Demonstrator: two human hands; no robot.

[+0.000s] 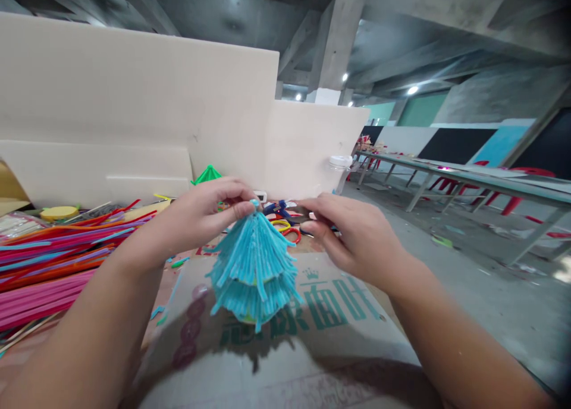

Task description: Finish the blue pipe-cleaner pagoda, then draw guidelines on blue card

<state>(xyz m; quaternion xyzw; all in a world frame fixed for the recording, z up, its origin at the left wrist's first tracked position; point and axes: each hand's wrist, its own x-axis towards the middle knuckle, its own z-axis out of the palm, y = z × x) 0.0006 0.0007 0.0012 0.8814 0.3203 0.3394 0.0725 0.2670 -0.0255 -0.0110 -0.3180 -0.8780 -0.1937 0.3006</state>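
Observation:
A light-blue tree (254,266) made of tiered fuzzy pipe cleaners hangs above a printed cardboard sheet. My left hand (218,210) pinches its tip between thumb and fingers. To the right of the tree, my right hand (357,236) is half curled, with a gap between thumb and forefinger and nothing visible in it. Just beyond its fingertips lie scissors with red handles (292,235) and a dark-blue tool (281,208), partly hidden.
Bundles of coloured pipe cleaners (49,290) cover the left side. A small green cone-shaped piece (207,174) and a clear jar with a white lid (339,166) stand against white boards (134,94). The cardboard (348,349) lies in front. A long table (468,174) stands at far right.

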